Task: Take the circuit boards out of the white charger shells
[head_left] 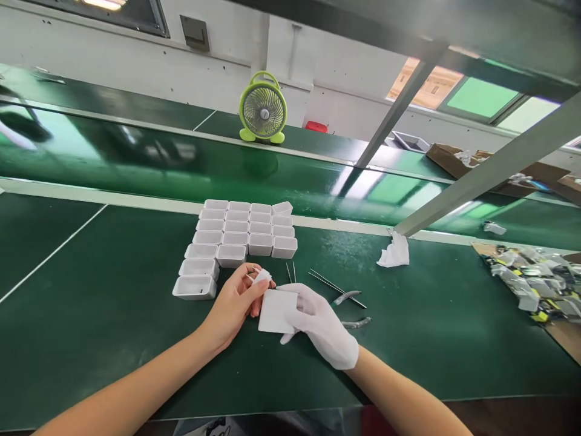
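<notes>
My bare left hand (240, 292) pinches a small white plastic piece (262, 277) with short prongs at its upper left. In a white glove, my right hand (320, 321) grips a flat, square white plastic box (276, 312), its thumb across the face. Both pieces are close together, and a short dark bit, perhaps a wire, shows between them. Beyond my hands stand rows of small open white boxes (195, 287). Metal tweezers (336, 282) lie past my right hand, and grey-handled pliers (356, 324) are beside it, their jaws hidden by the glove.
A green conveyor belt (195, 154) runs behind the worktable (91, 339). Across it stands a green fan (264, 112). A crumpled white cloth (394, 251) lies near a slanting metal post (454, 194). On the right, cardboard (560, 333) holds several bagged parts (531, 278).
</notes>
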`<state>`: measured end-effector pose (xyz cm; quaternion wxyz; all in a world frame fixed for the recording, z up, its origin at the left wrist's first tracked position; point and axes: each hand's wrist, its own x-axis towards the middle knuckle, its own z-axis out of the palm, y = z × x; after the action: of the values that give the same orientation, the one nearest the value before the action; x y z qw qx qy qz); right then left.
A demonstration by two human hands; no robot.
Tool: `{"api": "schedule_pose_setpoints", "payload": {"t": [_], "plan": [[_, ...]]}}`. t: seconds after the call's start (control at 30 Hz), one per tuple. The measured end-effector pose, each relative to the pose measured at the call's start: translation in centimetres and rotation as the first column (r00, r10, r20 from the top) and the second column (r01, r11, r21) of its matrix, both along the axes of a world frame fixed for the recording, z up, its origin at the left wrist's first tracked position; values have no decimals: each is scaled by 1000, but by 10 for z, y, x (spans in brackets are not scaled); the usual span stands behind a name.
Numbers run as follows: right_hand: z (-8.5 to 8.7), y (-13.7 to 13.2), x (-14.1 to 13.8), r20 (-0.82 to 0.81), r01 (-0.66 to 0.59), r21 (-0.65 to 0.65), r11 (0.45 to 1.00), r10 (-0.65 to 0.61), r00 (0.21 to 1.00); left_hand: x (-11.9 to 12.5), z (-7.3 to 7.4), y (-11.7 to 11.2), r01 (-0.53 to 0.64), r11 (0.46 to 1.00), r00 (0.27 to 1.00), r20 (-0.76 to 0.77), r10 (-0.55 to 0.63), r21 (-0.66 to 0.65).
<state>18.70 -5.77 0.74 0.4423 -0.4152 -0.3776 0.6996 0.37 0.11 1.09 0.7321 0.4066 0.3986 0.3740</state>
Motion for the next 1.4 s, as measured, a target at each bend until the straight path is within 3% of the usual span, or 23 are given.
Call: {"api": "schedule_pose_setpoints", "payload": {"t": [0.17, 0.43, 0.6, 0.73, 1.03, 1.4], "plan": [[4, -2, -2, 155, 103, -3, 995, -101, 983, 0, 2, -4, 40, 999, 998, -50, -41, -6], [3, 4, -3, 260, 229, -57, 972, -207, 943, -1, 1, -8, 108, 993, 993, -45, -110, -45], [-1, 0, 0, 119, 174, -151, 973, -157, 980, -1, -1, -6, 94, 991, 995, -33, -98, -98], [-2, -5, 6, -12, 123, -145, 982, -126, 992, 0, 0, -2, 59, 988, 998, -21, -63, -144], [16, 7, 1, 121, 76, -251, 965, -47, 992, -2, 0, -3, 81, 990, 995, -46, -87, -118], [11, 3, -4, 177, 144, -211, 967, -107, 978, 0, 0, -8, 114, 993, 990, -86, -116, -25]]}}
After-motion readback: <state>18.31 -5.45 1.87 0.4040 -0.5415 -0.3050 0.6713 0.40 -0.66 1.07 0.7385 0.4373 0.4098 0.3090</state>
